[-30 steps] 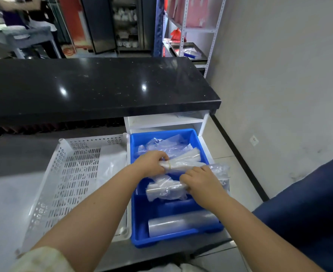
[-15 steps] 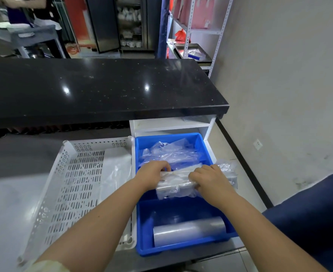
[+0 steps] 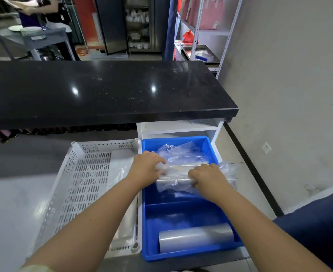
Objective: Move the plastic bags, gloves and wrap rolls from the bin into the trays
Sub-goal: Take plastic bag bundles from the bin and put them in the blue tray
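A blue bin sits on the grey counter, right of a white perforated tray. Both my hands hold a bundle of clear plastic bags just above the bin's middle. My left hand grips its left end. My right hand grips its right end. More loose clear bags lie at the bin's far end. A clear wrap roll lies across the bin's near end. A flat clear bag rests in the tray along its right side.
A black stone countertop overhangs the far side. A white shelf unit stands behind the bin. The grey wall and floor are to the right. A person stands by a cart with plates at the far left.
Both hands have gathered the bag bundle and lifted it slightly off the bin's floor; the bin's middle now shows bare blue.
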